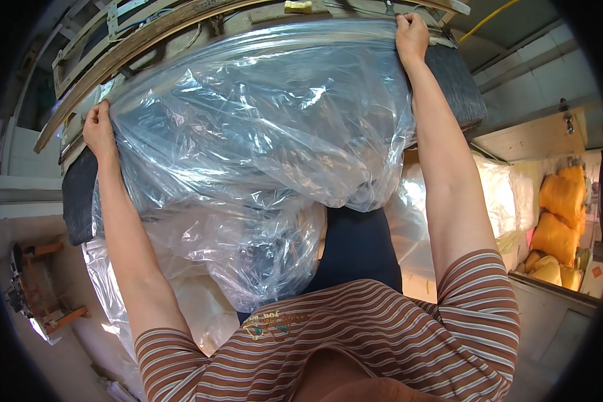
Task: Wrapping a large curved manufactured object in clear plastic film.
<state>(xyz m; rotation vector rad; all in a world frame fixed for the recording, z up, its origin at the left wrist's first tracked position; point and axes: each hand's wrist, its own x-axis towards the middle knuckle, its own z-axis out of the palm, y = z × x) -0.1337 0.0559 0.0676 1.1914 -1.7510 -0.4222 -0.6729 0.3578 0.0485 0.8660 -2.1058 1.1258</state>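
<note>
My two bare hands hold a clear plastic sheet (268, 114) by its far edge, arms out and well apart, above a bench with a dark cover (455, 87). At ten o'clock, my left hand (100, 132) is nearly closed, its thumb and bent fingers pinching the sheet at its far left corner. At one o'clock, my right hand (414, 41) is folded tighter, fingers curled over the far right corner with the knuckles up; the exact set of its fingertips on the film is too small to make out.

Between the hands the sheet fills the view from the centre up to twelve o'clock, its far edge gathered in long, straight folds. Its near part hangs crumpled toward six o'clock, against my dark trousers (358, 244) and below my striped shirt (355, 321).

A long wooden rail (137, 47) runs past the bench's far side at eleven o'clock, and a small yellow block (298, 7) lies just beyond the sheet at twelve. Puffy orange bundles (559, 208) are stacked at three o'clock, well apart from my right arm, while an orange-and-black frame (43, 291) is on the floor at eight.
</note>
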